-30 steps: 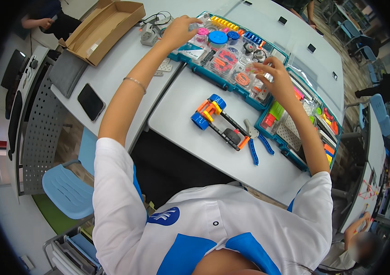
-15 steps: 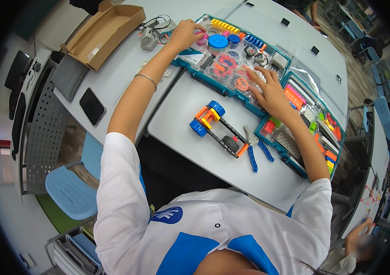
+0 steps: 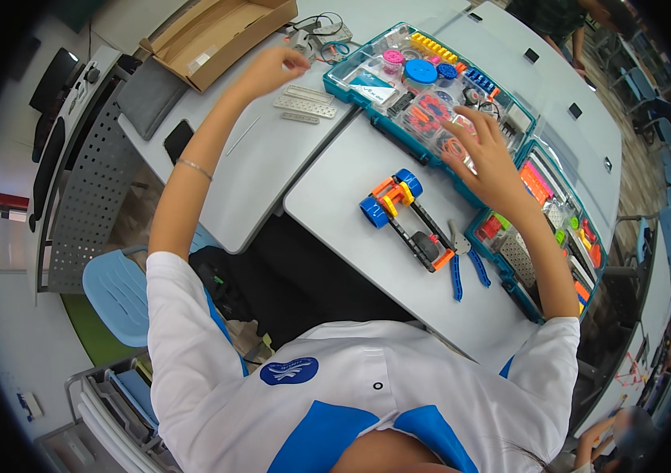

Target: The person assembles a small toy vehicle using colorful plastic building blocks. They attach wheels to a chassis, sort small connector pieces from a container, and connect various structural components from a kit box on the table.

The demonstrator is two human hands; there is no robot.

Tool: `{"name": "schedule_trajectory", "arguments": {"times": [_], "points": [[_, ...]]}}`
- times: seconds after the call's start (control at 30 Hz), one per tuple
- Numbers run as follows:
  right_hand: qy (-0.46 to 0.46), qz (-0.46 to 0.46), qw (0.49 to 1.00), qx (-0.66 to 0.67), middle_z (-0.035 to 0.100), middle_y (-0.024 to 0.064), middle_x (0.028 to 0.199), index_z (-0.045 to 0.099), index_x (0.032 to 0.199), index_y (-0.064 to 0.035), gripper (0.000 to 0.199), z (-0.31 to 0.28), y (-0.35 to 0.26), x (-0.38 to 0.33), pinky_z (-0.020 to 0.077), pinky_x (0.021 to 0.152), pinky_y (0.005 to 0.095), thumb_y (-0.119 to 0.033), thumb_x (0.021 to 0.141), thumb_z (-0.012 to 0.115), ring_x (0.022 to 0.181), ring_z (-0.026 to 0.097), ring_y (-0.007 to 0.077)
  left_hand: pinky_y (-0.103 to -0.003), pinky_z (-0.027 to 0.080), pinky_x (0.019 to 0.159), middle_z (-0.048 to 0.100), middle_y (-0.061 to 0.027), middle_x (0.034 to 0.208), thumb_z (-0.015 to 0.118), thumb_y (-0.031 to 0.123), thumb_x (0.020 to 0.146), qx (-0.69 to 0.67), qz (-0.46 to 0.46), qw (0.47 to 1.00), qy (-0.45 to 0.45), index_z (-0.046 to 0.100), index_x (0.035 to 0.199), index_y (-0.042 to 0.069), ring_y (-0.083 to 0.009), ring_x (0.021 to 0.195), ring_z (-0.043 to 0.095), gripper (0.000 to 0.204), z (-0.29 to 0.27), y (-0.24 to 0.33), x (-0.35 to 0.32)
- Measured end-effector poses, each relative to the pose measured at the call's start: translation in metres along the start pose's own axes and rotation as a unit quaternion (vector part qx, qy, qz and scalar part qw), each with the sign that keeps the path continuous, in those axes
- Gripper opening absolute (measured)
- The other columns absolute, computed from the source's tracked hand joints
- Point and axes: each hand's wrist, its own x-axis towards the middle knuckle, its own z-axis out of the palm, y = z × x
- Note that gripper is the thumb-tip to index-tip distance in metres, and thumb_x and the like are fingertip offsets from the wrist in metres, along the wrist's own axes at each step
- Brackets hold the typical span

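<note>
My left hand (image 3: 275,72) is over the left table, beside the grey perforated plates (image 3: 304,104), its fingers drawn together. Anything between those fingertips is too small to make out. Over the near edge of the teal parts case (image 3: 389,120), my right hand (image 3: 487,162) hangs with fingers spread and nothing in it. The case holds pink, blue and orange wheels, gears and rings in clear compartments. In front of it stands a small wheeled model (image 3: 408,221) with blue wheels and an orange and yellow frame. Blue-handled pliers (image 3: 465,256) lie beside the model.
A second teal parts case (image 3: 531,307) sits under my right forearm. On the left table are an open cardboard box (image 3: 221,39), grey electronic parts with cables (image 3: 320,33), a phone (image 3: 178,140) and a thin rod (image 3: 242,135). A blue chair (image 3: 117,298) stands lower left.
My left hand has come out of the parts case, moving left over the other table. The right hand stays over the case, fingers spread. The whole view has shifted slightly.
</note>
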Motion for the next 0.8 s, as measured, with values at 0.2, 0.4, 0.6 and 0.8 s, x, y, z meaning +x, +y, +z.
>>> {"name": "schedule_trajectory", "arguments": {"times": [0.2,0.4,0.6,0.8], "points": [[0.017,-0.122,0.992,0.011,0.048,0.0163,0.138,0.062,0.12,-0.0081,0.039,0.024,-0.047,0.025,0.0409,0.106,0.0464,-0.028,0.087,0.071,0.133,0.041,0.035,-0.04,0.038,0.111,0.051,-0.0103,0.146,0.078,0.032,0.081,0.029,0.041,0.998,-0.026,0.057,0.139,0.017,-0.0259,0.135,0.045,0.064,0.034,0.016,-0.05],[0.008,-0.153,0.985,0.078,0.059,0.0117,0.12,0.065,0.108,-0.0051,0.029,0.086,-0.069,0.078,0.0449,0.1,0.0439,-0.021,0.086,0.071,0.12,0.049,0.0308,-0.039,0.036,0.113,0.054,-0.0089,0.143,0.082,0.024,0.077,-0.01,0.018,1.0,-0.001,0.058,0.139,0.018,-0.0252,0.131,0.049,0.066,0.032,0.01,-0.064],[-0.034,-0.045,0.998,-0.037,0.061,0.0159,0.11,0.064,0.105,0.0038,0.027,0.148,-0.076,0.146,0.0566,0.08,0.0357,-0.009,0.081,0.066,0.108,0.058,0.03,-0.037,0.038,0.109,0.06,-0.0075,0.136,0.083,0.017,0.075,-0.07,-0.009,0.998,-0.001,0.059,0.137,0.017,-0.0227,0.126,0.053,0.067,0.031,0.017,-0.062],[-0.001,-0.048,0.999,-0.017,0.061,0.019,0.106,0.064,0.103,0.0039,0.025,0.162,-0.077,0.157,0.0582,0.077,0.038,-0.006,0.081,0.062,0.109,0.059,0.033,-0.038,0.038,0.109,0.06,-0.0072,0.135,0.082,0.016,0.076,-0.061,-0.023,0.998,0.01,0.061,0.135,0.014,-0.022,0.125,0.054,0.063,0.033,0.01,-0.082]]}}
